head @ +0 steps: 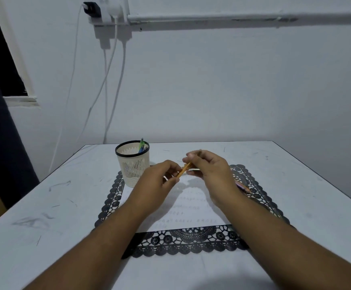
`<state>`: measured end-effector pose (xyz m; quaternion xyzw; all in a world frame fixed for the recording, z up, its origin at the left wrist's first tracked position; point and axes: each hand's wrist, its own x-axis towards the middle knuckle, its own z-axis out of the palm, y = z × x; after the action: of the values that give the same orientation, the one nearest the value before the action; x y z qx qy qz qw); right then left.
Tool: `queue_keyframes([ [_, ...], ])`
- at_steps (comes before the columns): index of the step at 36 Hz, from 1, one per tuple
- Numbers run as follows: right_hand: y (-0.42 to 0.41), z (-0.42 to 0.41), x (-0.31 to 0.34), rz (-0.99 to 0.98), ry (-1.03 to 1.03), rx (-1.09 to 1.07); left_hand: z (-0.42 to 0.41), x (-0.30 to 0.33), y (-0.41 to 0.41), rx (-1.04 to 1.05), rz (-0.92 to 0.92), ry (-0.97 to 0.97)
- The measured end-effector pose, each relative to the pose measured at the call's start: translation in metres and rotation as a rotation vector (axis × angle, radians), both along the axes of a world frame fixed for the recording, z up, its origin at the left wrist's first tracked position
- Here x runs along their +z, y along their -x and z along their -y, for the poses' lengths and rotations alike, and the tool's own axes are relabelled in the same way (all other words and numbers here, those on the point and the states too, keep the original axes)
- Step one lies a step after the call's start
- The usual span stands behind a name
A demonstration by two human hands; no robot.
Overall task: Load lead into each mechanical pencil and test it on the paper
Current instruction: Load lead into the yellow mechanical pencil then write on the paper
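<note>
An orange mechanical pencil (184, 169) is held slanted above the paper (188, 208), which carries rows of small pencil marks. My left hand (160, 181) grips the pencil's lower end. My right hand (207, 166) pinches at its upper end with thumb and fingers; what lies between those fingertips is too small to tell. A cream mesh cup (132, 163) at the mat's far left corner holds a few more pencils (141, 145). Another pencil (243, 187) lies on the mat, partly hidden behind my right wrist.
The paper lies on a black lace mat (188, 240) in the middle of a white table (45, 216) marked with smudges. Stray leads lie scattered on the tabletop. White cables (107, 80) hang down the wall behind the cup.
</note>
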<state>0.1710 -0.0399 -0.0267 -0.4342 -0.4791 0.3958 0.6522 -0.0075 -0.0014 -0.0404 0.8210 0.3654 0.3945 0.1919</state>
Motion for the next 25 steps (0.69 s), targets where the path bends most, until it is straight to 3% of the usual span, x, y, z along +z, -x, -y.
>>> queue_keyframes([
  [4,0.005,0.004,0.008,-0.133,-0.045,0.028,0.001,-0.002,-0.002,-0.014,0.044,0.112],
  [12,0.015,0.009,0.016,-0.493,-0.073,0.308,0.004,-0.006,-0.004,-0.117,0.012,0.234],
  [25,0.012,0.012,0.019,-0.449,-0.239,0.447,0.001,-0.003,0.0,-0.108,0.058,0.148],
])
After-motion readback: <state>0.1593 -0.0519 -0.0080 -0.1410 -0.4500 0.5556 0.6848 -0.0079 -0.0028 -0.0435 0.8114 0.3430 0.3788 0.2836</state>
